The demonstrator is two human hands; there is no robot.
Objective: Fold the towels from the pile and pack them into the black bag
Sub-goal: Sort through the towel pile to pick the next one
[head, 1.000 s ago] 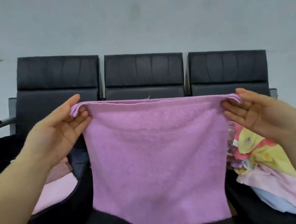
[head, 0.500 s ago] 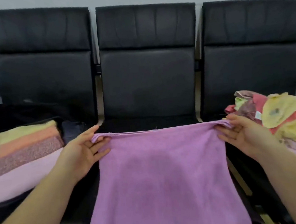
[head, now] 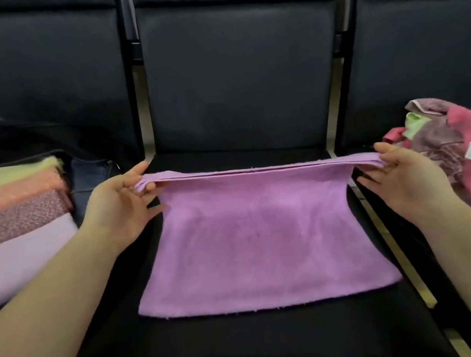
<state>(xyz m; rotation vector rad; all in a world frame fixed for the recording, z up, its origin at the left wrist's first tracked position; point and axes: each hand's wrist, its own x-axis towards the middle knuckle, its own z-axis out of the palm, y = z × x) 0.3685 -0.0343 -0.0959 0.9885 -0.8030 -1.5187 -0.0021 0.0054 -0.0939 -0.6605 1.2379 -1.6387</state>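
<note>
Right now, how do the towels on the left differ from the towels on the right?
The left stack is folded flat and layered neatly: yellow, orange, patterned pink, lilac. It sits in the black bag. The right pile is crumpled and unsorted, a heap of red, green, mauve and yellow on the right seat. Both are small coloured towels, apart from the purple towel that the hands hold.

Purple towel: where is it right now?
Head view, centre: the purple towel lies on the middle chair seat, far corners pinched by left hand and right hand.
</note>
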